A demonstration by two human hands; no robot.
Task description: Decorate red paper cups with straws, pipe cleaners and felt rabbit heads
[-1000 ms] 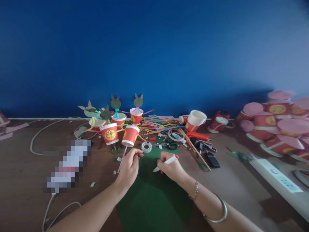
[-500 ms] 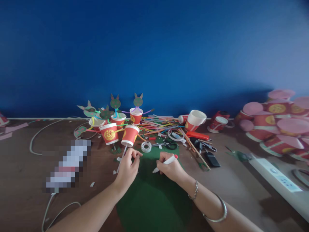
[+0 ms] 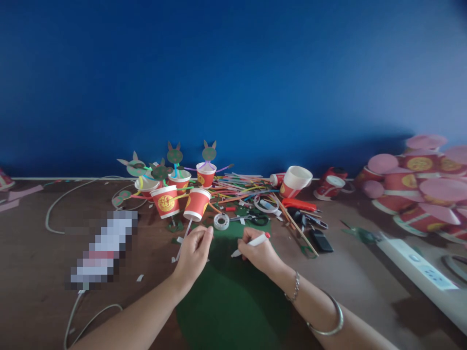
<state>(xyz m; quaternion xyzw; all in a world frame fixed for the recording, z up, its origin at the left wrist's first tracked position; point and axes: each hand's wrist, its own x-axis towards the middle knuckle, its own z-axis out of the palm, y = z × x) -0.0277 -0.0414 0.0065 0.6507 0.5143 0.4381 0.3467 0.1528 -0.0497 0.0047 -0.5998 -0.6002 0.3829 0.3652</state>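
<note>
A dark green sheet (image 3: pixel 233 296) lies flat on the brown table in front of me. My right hand (image 3: pixel 259 253) is closed round a white pen with a red cap (image 3: pixel 251 244), its tip resting on the sheet. My left hand (image 3: pixel 193 255) rests on the sheet's left edge with its fingers curled and pinched together; what they hold, if anything, is hidden. A roll of clear tape (image 3: pixel 221 221) lies just beyond both hands.
Red paper cups with green bunny heads (image 3: pixel 175 192) stand behind, beside a heap of coloured straws (image 3: pixel 241 190), scissors (image 3: pixel 255 219) and an orange cutter (image 3: pixel 299 205). Pink-topped red cups (image 3: pixel 419 189) pile up at right. A white power strip (image 3: pixel 419 265) and cables (image 3: pixel 58 209) lie about.
Both hands have barely shifted; the pen tip moved slightly on the green sheet and the left fingers drew a little closer together.
</note>
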